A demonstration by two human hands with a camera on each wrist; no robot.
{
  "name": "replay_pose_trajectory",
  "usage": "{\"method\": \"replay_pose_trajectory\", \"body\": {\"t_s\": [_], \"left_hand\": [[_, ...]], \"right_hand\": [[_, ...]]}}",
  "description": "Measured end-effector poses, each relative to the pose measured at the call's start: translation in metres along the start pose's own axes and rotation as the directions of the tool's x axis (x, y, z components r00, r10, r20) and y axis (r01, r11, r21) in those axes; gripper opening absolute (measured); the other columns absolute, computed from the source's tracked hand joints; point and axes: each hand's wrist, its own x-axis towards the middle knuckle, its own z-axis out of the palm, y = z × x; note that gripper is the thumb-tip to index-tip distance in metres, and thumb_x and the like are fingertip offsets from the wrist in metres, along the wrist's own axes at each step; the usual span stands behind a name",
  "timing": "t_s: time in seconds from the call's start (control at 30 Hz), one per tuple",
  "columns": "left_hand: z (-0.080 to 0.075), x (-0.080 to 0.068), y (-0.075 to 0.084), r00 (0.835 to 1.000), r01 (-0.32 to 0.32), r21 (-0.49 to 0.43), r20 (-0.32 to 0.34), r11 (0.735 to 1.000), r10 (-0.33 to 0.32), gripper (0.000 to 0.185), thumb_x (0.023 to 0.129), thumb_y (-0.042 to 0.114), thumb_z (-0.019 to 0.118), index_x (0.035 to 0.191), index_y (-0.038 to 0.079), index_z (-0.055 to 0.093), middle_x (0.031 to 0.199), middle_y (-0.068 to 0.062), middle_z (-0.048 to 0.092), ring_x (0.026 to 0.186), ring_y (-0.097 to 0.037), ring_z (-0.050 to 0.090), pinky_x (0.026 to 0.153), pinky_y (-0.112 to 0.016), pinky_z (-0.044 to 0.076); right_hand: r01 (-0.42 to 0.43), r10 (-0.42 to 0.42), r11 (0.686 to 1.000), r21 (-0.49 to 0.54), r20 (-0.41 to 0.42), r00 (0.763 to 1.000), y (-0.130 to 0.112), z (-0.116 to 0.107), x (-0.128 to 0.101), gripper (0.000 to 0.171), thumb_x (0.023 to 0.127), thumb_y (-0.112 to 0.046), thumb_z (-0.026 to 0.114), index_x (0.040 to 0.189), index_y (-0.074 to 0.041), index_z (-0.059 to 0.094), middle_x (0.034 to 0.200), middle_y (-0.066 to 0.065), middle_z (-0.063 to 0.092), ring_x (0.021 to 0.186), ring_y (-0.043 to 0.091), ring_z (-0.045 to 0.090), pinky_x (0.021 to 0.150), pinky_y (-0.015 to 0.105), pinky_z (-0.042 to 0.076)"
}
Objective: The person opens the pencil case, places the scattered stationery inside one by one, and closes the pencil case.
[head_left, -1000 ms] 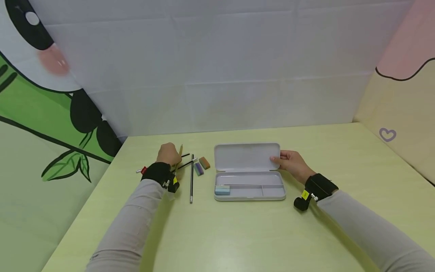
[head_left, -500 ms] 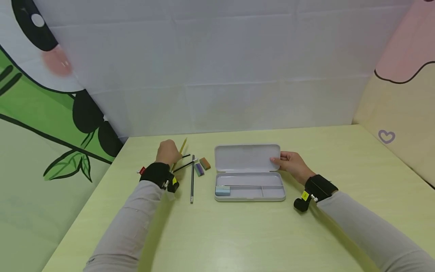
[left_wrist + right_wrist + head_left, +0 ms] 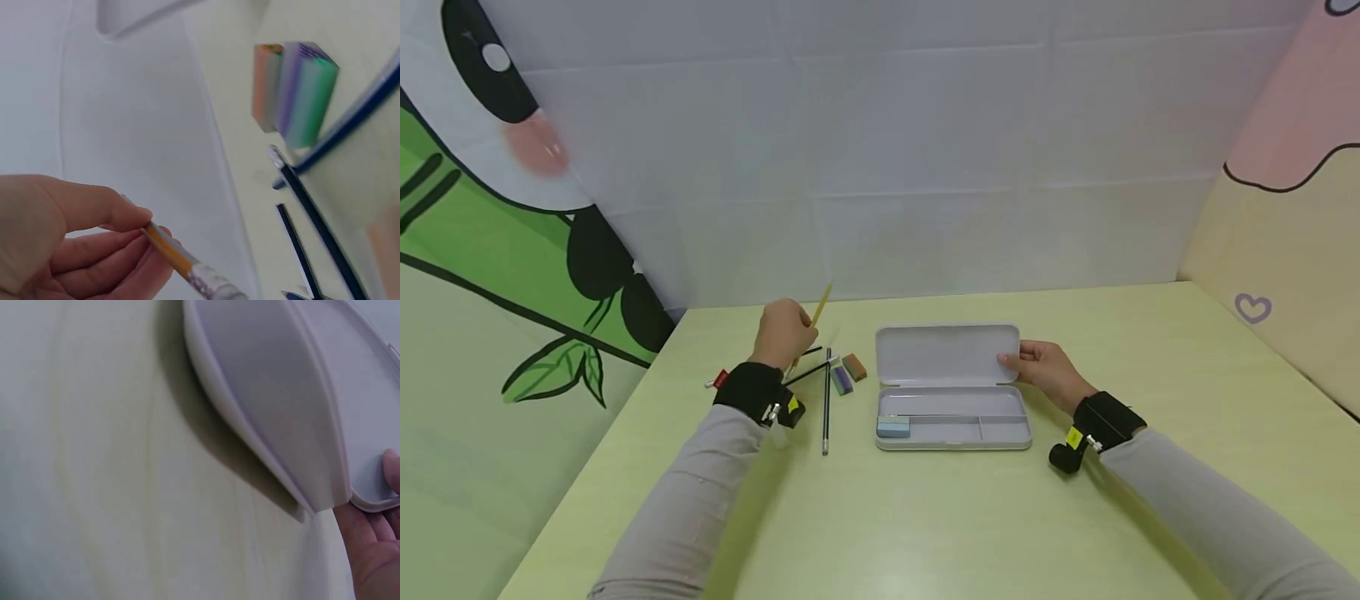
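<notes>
A yellow pencil (image 3: 817, 317) is pinched in the left hand (image 3: 784, 333), lifted above the table (image 3: 925, 517) left of an open pencil case (image 3: 952, 417). The right hand (image 3: 1047, 371) grips the case's raised lid (image 3: 947, 354). Judging by this, the pickup is done; next comes carrying the pencil rightward into the tray.

Pencil (image 3: 187, 265) tip prob. behind hand
</notes>
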Motion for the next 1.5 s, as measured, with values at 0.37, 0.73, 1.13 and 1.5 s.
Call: {"method": "replay_pose_trajectory", "body": {"t_s": [0.37, 0.73, 1.13, 1.5], "left_hand": [[-0.010, 0.002, 0.024, 0.995, -0.099, -0.094, -0.015, 0.991, 0.098, 0.024, 0.091, 0.005, 0.057, 0.109, -0.007, 0.068, 0.101, -0.025, 0.069, 0.091, -0.036, 0.066, 0.077, -0.040, 0.055], [-0.010, -0.008, 0.047, 0.932, -0.326, -0.121, 0.127, 0.938, 0.340, 0.018, 0.090, 0.008, 0.062, 0.105, 0.001, 0.072, 0.095, -0.016, 0.073, 0.088, -0.026, 0.069, 0.078, -0.035, 0.056], [0.008, -0.015, 0.061, 0.833, -0.457, -0.191, 0.251, 0.869, 0.493, 0.018, 0.090, 0.007, 0.064, 0.105, 0.001, 0.073, 0.094, -0.012, 0.074, 0.086, -0.020, 0.070, 0.076, -0.029, 0.057], [0.023, -0.019, 0.075, 0.749, -0.546, -0.209, 0.312, 0.811, 0.585, 0.017, 0.089, 0.005, 0.063, 0.103, 0.003, 0.073, 0.094, -0.010, 0.075, 0.085, -0.017, 0.070, 0.071, -0.022, 0.055]], "right_hand": [[-0.004, 0.004, 1.000, -0.010, 0.007, 1.000, -0.003, 0.002, -0.001, 0.054, 0.097, -0.022, 0.056, 0.139, 0.009, 0.042, 0.141, 0.030, 0.046, 0.093, -0.005, 0.060, 0.085, 0.017, 0.053], [-0.011, 0.011, 1.000, 0.009, -0.018, 1.000, 0.000, 0.007, -0.008, 0.056, 0.096, -0.022, 0.058, 0.139, 0.010, 0.043, 0.140, 0.031, 0.047, 0.088, -0.008, 0.060, 0.082, 0.015, 0.053], [-0.031, 0.031, 0.999, 0.016, -0.044, 0.999, 0.000, 0.019, -0.019, 0.054, 0.097, -0.021, 0.058, 0.139, 0.009, 0.043, 0.140, 0.030, 0.047, 0.088, -0.007, 0.060, 0.082, 0.015, 0.053], [-0.021, 0.022, 0.999, 0.034, -0.041, 0.999, 0.002, 0.017, -0.017, 0.056, 0.095, -0.022, 0.060, 0.139, 0.010, 0.044, 0.126, 0.013, 0.063, 0.086, -0.007, 0.061, 0.080, 0.015, 0.053]]}}
